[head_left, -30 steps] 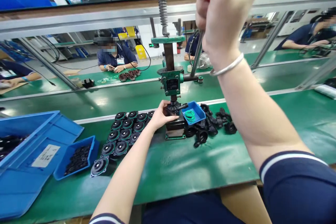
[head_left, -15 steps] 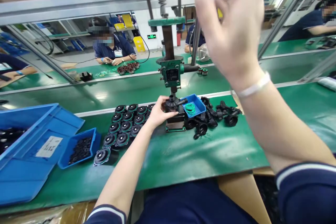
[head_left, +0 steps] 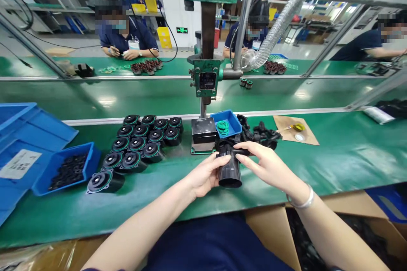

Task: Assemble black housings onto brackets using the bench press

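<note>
Between my hands is a black pump (head_left: 229, 173), a round cylinder with a side spout, tilted with its smooth end toward me. My left hand (head_left: 206, 173) is closed around its left side, thumb on top. My right hand (head_left: 265, 163) grips the spout side with thumb and fingers. Just behind it stands the hand press (head_left: 207, 80), its black block (head_left: 203, 129) bare on top. Black plastic pump covers (head_left: 259, 133) lie in a pile to the right. Beside the block, a small blue tray (head_left: 233, 123) holds green rubber rings (head_left: 222, 128).
Rows of black motors (head_left: 136, 144) with green rings stand on the left. Further left are a small blue bin (head_left: 92, 161) of black parts and a large blue crate (head_left: 47, 131). A cardboard piece (head_left: 307, 133) lies right. Co-workers sit across the bench.
My right hand has come down from high near the press's top to the pump. My left hand has brought the pump off the press block toward me. The view has shifted.
</note>
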### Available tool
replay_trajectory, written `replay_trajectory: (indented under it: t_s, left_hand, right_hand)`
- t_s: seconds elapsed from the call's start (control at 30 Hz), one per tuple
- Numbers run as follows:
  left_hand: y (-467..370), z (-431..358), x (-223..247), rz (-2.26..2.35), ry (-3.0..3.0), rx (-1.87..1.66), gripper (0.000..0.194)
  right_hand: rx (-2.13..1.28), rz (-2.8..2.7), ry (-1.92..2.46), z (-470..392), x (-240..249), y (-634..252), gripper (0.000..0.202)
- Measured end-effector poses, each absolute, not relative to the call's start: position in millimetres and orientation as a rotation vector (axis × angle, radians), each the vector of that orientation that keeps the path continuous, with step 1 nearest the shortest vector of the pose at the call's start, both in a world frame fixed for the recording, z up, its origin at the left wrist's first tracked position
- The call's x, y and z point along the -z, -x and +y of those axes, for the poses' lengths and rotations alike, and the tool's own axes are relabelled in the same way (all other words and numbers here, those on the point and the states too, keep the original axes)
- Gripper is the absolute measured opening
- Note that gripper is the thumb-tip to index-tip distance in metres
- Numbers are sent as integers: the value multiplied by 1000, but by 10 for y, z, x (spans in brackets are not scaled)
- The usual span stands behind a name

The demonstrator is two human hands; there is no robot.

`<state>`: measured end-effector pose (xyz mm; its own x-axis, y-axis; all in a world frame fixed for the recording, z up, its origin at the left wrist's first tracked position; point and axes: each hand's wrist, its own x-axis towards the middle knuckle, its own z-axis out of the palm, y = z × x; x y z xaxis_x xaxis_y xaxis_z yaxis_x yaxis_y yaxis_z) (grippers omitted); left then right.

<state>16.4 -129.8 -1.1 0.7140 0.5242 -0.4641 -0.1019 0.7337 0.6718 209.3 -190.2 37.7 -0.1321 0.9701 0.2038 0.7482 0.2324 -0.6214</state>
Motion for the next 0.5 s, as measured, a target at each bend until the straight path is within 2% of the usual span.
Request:
replay_trajectory:
  t_s: [0.13, 0.33, 0.43, 0.5]
  left_hand:
    - [-223, -1377, 45, 656, -474, -207, 46]
    - [-337, -1424, 133, 580, -252, -13, 51]
    - [-427, -1466, 163, 583, -358, 6, 56]
    - [-522, -1505, 233, 599, -604, -127, 56]
  right_hand:
    - [-605, -1928, 1643, -1957, -289, -2142, 31]
    - [-795, -1854, 1713, -2069, -161, -2229, 33]
    - [-713, -1858, 1726, -2165, -179, -2322, 32]
    - [-599, -1876, 1712, -2249, -202, -2395, 30]
